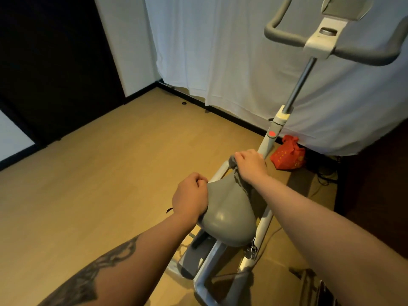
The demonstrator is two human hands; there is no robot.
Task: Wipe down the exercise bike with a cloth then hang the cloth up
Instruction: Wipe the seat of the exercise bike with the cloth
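The exercise bike's grey saddle (pixel 227 215) is right below me, its nose pointing away toward the white frame post (pixel 270 138) and the grey handlebars (pixel 284 36). My right hand (pixel 250 165) presses a grey cloth (pixel 239 182) against the saddle's nose, and the cloth trails back under my wrist along the saddle's right side. My left hand (pixel 191 196) is curled around the saddle's left edge, fingers closed on it.
A white sheet (pixel 242 62) hangs behind the bike. A red gift box (pixel 287 154) sits on the wooden floor (pixel 99 173) by the post, with cables to its right. A dark door stands at the left. The bike's white base frame (pixel 207 272) runs below the saddle.
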